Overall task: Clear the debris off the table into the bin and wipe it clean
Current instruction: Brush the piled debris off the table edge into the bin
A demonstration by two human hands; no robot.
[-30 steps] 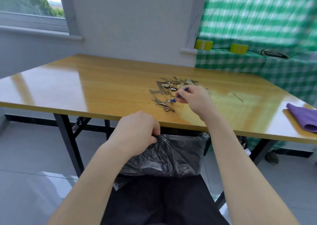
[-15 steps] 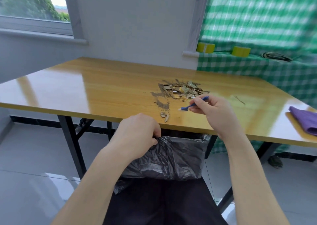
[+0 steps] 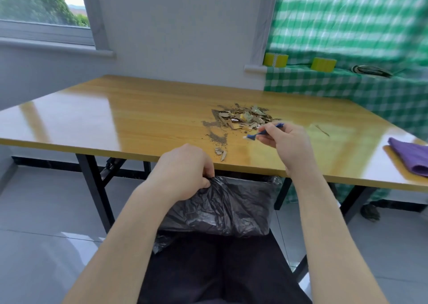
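1 bag [image 3: 231,206], left hand [image 3: 185,169]; stick [image 3: 264,132], right hand [image 3: 289,144]

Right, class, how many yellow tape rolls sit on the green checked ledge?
2. One yellow tape roll sits at the left end of the ledge; the other roll stands to its right. None looks hidden, though the view is blurred.

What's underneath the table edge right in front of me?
A black bin bag hangs below the table edge, its rim gripped by the left hand. Black table legs show too. The bag's inside is hidden from this angle.
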